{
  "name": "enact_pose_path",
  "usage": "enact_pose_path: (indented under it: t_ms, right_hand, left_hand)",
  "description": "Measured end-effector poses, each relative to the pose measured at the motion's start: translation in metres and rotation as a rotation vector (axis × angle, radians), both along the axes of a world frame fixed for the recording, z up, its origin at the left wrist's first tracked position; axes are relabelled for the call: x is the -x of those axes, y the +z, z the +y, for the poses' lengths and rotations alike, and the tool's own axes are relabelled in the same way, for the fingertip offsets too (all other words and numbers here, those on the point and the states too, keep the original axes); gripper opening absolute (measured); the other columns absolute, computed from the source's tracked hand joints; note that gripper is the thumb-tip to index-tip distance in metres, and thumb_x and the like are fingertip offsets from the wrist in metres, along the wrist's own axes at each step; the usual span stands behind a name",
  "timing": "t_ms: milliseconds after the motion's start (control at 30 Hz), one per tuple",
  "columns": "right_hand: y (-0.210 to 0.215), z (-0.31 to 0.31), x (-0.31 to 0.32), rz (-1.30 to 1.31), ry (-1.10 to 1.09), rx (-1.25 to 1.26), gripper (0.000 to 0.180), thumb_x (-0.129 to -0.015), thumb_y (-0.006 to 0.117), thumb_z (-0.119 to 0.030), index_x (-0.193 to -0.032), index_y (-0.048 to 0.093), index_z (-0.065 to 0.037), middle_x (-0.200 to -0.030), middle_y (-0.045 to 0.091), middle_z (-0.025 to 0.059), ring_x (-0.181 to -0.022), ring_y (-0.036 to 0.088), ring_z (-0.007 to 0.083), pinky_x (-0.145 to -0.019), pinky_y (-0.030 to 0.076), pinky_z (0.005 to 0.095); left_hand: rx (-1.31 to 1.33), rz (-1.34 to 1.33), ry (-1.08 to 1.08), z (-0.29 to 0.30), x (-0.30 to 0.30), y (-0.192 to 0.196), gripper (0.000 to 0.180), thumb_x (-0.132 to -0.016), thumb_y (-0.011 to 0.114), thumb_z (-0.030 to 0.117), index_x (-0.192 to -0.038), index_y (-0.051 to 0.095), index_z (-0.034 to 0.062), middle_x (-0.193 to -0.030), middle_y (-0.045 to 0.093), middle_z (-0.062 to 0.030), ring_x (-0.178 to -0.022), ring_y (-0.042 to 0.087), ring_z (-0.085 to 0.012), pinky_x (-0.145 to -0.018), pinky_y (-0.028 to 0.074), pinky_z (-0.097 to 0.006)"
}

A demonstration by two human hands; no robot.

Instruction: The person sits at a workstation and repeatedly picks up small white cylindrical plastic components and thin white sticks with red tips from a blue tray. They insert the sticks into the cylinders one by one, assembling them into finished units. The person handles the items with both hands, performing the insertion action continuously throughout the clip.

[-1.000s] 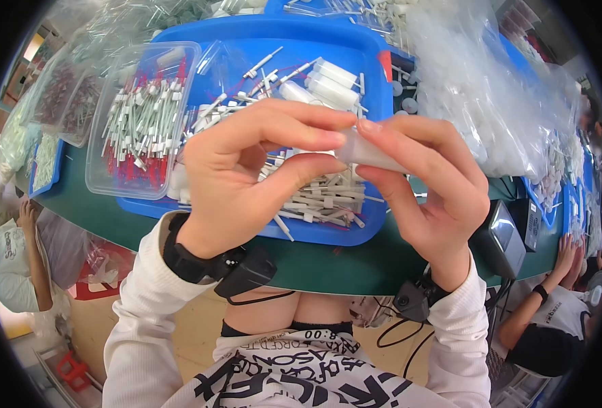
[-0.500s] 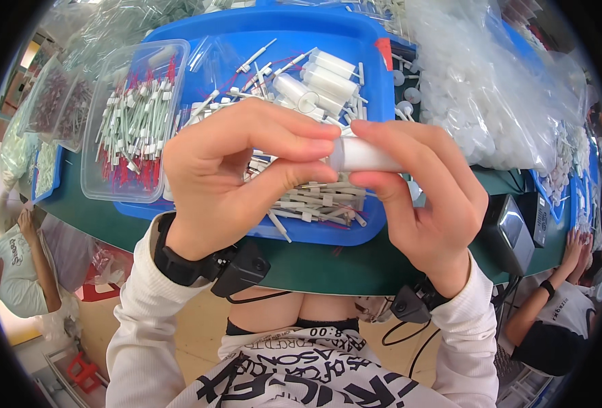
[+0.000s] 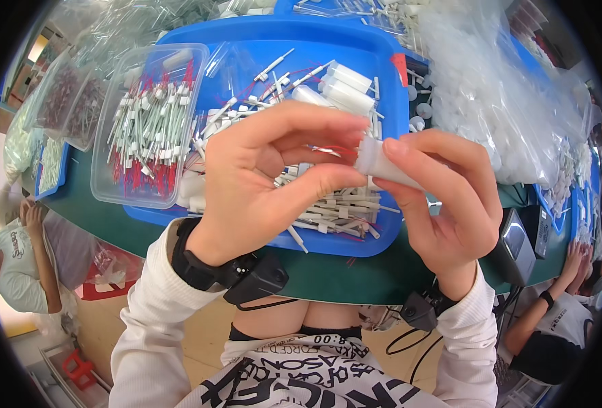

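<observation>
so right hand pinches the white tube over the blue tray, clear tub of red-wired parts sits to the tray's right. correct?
Not quite. The head view shows the clear tub on the left of the blue tray, not its right. The right hand does pinch the white tube over it.

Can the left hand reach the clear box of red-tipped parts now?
Probably yes, but not freely: the left hand is pinching a small part at the white tube. The clear box lies open just to its left, with nothing between.

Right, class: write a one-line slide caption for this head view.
Both hands, left hand and right hand, hold a small white plastic tube above a blue plastic tray of parts.
</observation>
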State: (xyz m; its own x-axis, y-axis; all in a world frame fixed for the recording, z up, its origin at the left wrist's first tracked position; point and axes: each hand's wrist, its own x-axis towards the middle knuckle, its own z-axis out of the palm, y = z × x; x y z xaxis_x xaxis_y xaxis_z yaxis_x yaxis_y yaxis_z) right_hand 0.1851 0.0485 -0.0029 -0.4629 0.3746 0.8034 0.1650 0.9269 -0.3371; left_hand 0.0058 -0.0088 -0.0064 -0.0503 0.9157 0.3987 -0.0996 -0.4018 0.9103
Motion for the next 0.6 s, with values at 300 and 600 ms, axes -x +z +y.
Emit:
enact_pose_path:
  t_ms: [300,600]
  right_hand:
    - [0.001,-0.005,0.001,-0.021,0.087,0.243,0.029,-0.069,0.069,0.000,-0.098,0.063,0.003,-0.088,0.062,0.0149,-0.077,0.060,0.0209,-0.068,0.047,0.0266]
    - [0.001,-0.008,0.000,-0.043,0.076,0.263,0.028,-0.069,0.069,0.000,-0.096,0.062,0.006,-0.090,0.064,0.0158,-0.079,0.062,0.0219,-0.069,0.048,0.0272]
  left_hand:
    - [-0.100,0.131,0.000,-0.001,0.006,-0.004,0.031,-0.069,0.064,-0.014,-0.099,0.058,-0.0082,-0.100,0.058,-0.0188,-0.090,0.060,-0.0215,-0.075,0.053,-0.030]
    - [-0.262,0.471,0.117,-0.002,0.011,-0.002,0.026,-0.062,0.070,-0.013,-0.086,0.064,-0.0050,-0.087,0.062,-0.0161,-0.083,0.061,-0.0201,-0.068,0.051,-0.026]
